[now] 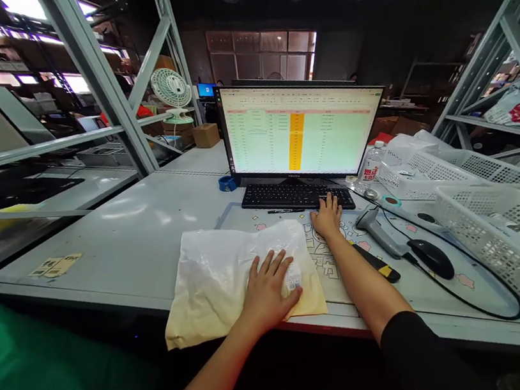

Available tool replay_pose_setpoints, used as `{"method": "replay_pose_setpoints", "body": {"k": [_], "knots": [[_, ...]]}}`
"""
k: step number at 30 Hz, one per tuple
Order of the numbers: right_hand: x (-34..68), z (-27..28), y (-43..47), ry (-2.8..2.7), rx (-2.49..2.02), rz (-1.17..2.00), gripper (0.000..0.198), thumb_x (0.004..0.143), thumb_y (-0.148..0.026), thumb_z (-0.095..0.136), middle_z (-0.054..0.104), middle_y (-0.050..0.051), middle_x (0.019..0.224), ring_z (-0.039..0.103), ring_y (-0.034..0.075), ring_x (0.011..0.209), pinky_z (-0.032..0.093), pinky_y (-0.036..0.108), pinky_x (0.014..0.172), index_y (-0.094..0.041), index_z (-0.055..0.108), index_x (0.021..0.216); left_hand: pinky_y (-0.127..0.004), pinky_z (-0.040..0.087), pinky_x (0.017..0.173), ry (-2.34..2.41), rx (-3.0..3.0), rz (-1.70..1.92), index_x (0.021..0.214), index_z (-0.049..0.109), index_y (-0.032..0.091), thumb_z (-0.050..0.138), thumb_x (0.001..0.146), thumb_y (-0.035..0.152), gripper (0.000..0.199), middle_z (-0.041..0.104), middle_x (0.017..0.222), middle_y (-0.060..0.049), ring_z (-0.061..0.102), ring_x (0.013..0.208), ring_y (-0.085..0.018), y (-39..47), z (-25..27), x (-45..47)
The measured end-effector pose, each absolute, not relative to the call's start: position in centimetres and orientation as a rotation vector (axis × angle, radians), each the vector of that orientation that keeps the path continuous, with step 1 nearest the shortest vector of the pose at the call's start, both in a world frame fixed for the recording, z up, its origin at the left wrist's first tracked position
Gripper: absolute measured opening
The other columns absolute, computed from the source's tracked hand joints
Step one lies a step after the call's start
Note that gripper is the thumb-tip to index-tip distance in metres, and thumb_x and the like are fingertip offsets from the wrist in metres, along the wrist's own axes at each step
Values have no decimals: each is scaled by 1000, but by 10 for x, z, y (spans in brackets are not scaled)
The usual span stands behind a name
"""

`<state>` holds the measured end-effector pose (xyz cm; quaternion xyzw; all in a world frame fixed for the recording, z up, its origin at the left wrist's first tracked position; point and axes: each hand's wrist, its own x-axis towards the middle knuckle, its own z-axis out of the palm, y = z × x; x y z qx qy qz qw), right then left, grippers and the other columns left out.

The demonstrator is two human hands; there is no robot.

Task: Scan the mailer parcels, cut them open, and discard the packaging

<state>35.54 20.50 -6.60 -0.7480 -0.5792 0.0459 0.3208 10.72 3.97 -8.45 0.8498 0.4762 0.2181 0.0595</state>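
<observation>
My left hand (267,289) lies flat with its fingers spread on a white and pale-yellow plastic mailing bag (214,285). Beside my thumb, a small white barcode label (293,275) shows on the bag. The bag rests at the table's front edge and slightly overhangs it. My right hand (328,216) reaches to the right part of the black keyboard (284,195), fingers stretched out over its keys. Behind the keyboard stands a monitor (256,137) displaying a spreadsheet with an orange column.
Right of my right forearm lie a barcode scanner (379,233), a black mouse (432,258) with its looping cable, and a yellow-and-black box cutter (387,271). White perforated baskets (494,246) line the right side. A blue tape roll (227,183) sits left of the keyboard.
</observation>
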Motion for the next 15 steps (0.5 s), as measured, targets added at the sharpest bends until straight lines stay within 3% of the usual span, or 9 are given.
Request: {"method": "replay_pose_setpoints", "body": {"k": [1,3,5,8,11,15], "knots": [[351,-60,202,-1491,-1886,171,60,99,-29,51,23,23,173,14,37,162,11,60,131,-5,48,155,-66,24,130,1437,2563,700,147,60,26,65,96,42,54,52,163,-5,40,156,-35,39,-84,107],[338,-49,193,-1482,-1777,306,54,104,-36,49,52,28,154,44,35,147,33,57,124,-4,55,146,-62,30,129,1426,2525,823,135,66,25,57,100,36,38,62,153,-5,49,150,-31,37,-85,106],[319,-40,181,-1573,-1710,480,50,106,-49,47,73,21,116,69,29,110,55,48,101,-8,68,125,-57,37,126,1425,2472,999,126,68,23,49,104,32,31,70,142,-7,59,141,-28,35,-86,105],[282,-35,157,-1728,-1552,716,51,98,-63,62,73,6,78,70,18,72,60,31,70,-14,75,94,-52,41,123,1419,2440,1241,121,69,22,42,106,29,31,73,136,-9,63,137,-26,31,-90,102],[255,-40,128,-1849,-1327,945,48,82,-61,81,72,2,71,69,12,64,55,24,63,-14,74,82,-51,45,121,1348,2501,1325,117,69,24,42,107,30,30,76,130,-8,66,131,-27,21,-94,90],[257,-44,87,-1847,-1232,1236,33,78,-48,86,72,-4,66,65,11,55,54,24,55,-17,75,74,-51,52,113,1054,2611,1327,125,67,26,51,108,41,27,73,130,-9,68,123,-27,10,-89,70]]}}
